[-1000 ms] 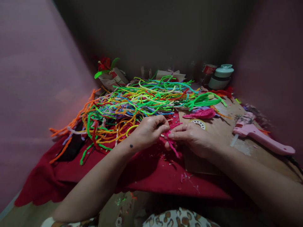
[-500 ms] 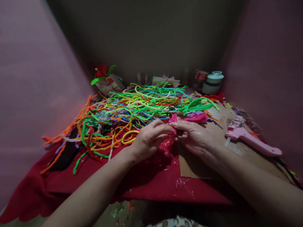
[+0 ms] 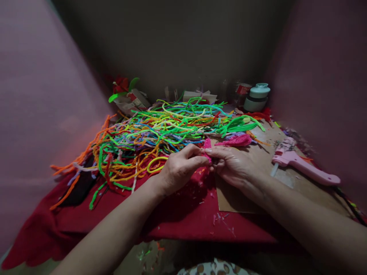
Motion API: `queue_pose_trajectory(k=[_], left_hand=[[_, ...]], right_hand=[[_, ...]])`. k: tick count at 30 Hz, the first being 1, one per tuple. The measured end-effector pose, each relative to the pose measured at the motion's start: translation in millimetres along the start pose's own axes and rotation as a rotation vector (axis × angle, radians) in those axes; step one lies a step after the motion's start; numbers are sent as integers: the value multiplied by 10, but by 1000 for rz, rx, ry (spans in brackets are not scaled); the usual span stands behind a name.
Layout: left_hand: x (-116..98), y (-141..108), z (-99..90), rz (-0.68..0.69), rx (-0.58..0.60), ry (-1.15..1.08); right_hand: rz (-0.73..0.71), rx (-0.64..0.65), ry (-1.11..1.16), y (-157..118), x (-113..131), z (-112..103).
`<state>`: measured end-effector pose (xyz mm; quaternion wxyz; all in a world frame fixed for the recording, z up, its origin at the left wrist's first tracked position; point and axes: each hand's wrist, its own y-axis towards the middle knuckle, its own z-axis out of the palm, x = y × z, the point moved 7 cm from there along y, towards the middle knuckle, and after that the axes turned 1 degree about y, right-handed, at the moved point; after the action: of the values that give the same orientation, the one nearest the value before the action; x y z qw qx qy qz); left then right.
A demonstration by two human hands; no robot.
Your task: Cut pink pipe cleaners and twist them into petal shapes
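A small piece of bent pink pipe cleaner [image 3: 208,143] stands upright between my two hands, its lower part partly hidden by the fingers. My left hand [image 3: 181,168] pinches it from the left, thumb and fingers pressed together. From the other side my right hand [image 3: 233,165] grips it between thumb and forefinger. Just behind the right hand lies a bundle of looped pink pipe cleaners [image 3: 236,141]. A large heap of coloured pipe cleaners [image 3: 172,126] spreads beyond and to the left of my hands.
A pink glue gun [image 3: 306,166] rests on a brown board [image 3: 236,196] at the right. The red cloth [image 3: 177,217] carries pink scraps. A pale green bottle [image 3: 258,97] stands at the back right, a red flower [image 3: 120,84] at the back left. Pinkish walls flank the table.
My left fingers have closed further onto the pink pipe cleaner, and the thumb now lies straighter along it. The right hand keeps its pinch. The view has shifted slightly.
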<state>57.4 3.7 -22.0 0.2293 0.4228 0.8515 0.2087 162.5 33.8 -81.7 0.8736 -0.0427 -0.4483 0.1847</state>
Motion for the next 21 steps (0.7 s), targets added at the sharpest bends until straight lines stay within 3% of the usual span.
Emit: queue_pose_trajectory(k=[6,11,13,17,21], left_hand=[[34,-6,51,-49,92,-140],[31,71,-83,-129,5,-272],[11,108,-159,-129,-25,-293],[-33,137,-165,-108,68,-314],[19,105,-150,-184,76,-257]], right_hand=[[43,39,2,-21,-40,47],[-27,75,-35,-27,-11,52],[-56,82,-66,-31,2,47],[-105,90,-180,-48,33,55],[-85,81,-318,-69,33,85]])
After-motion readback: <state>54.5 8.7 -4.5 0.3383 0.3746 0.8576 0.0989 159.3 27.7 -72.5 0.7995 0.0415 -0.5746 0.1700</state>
